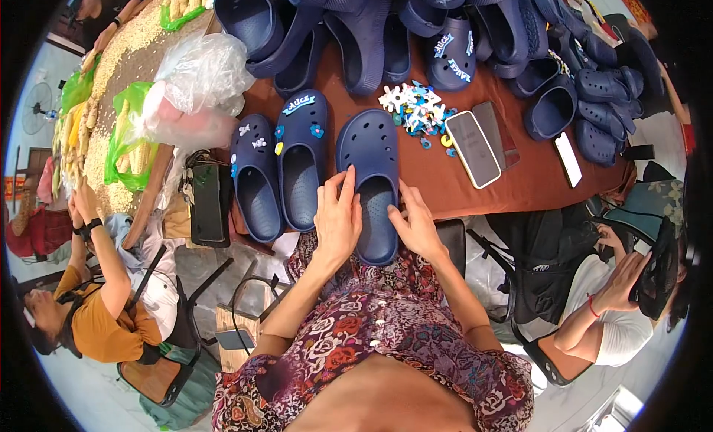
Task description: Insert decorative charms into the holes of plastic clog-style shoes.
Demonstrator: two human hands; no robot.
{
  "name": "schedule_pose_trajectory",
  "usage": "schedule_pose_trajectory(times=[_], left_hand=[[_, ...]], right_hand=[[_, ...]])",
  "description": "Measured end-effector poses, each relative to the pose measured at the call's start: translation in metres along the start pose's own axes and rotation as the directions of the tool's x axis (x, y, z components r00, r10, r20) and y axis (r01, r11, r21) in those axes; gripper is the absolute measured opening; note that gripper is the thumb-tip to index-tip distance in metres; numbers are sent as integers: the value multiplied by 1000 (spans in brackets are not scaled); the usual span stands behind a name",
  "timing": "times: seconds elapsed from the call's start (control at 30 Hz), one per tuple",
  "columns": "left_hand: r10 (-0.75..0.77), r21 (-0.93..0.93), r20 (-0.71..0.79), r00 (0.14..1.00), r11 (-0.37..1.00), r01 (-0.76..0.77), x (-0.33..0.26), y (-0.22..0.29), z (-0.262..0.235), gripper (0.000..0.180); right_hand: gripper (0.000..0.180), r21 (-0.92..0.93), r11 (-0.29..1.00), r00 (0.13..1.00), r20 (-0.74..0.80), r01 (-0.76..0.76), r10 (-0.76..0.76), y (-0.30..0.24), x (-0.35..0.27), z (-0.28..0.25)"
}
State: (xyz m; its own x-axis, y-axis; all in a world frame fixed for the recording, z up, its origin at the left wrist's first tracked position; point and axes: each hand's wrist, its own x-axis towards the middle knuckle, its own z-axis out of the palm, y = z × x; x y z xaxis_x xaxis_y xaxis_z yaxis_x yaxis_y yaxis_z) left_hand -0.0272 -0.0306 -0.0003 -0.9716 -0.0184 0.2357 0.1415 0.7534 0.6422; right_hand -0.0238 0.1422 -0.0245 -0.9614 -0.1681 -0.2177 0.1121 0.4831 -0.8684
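In the head view, the plain clog [376, 202] lies at the near edge of the worktop [538, 197], toe pointing away from the person, opening upward, heel seeming to jut past the edge. Each grip is narrow and holds this clog: the left hand [338, 223] has its fingertips at the left rim of the opening, and the right hand [416, 226] sets its thumb on the right rim with the fingers along the outer side. How hard either one presses cannot be told.

To hold it well, I would keep the pressure light and even on both sides, so the soft-looking rim does not buckle, and support the heel so it does not tip toward the lap. The fingers are best kept behind the holes in the toe, which now show clearly. Two decorated clogs [301, 146] stand just beside it on the left; moving the plain one straight avoids knocking them. The loose charms [412, 105] lie beyond the toe to the right, near the phone [474, 151], so any slide forward should be gentle.
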Motion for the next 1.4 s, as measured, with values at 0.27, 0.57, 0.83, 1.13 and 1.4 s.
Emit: schedule_pose_trajectory(times=[0.27, 0.57, 0.83, 1.13, 1.4], left_hand=[[36, 5, -4, 999, 999, -36, 6, -13, -3, 48], [-3, -179, -1, 1000, 984, 3, -9, -5, -22, 45], [54, -471, 144, 988, 882, 20, -24, 19, -27, 46], [-194, -784, 396, 898, 438, 440, -24, 10, 25, 59], [-335, -841, 527, 781, -76, 535, 11, 24, 37, 38]], right_hand=[[39, -49, 988, 981, -122, 144, -149, 10, 15, -14], [24, -332, 939, 850, -465, 93, -248, 26, 63, -31], [28, -561, 827, 807, -466, 47, -362, 35, 84, -30], [27, -453, 889, 828, -469, 73, -307, 44, 88, -31], [17, -444, 894, 834, -468, 64, -292, 40, 85, -31]])
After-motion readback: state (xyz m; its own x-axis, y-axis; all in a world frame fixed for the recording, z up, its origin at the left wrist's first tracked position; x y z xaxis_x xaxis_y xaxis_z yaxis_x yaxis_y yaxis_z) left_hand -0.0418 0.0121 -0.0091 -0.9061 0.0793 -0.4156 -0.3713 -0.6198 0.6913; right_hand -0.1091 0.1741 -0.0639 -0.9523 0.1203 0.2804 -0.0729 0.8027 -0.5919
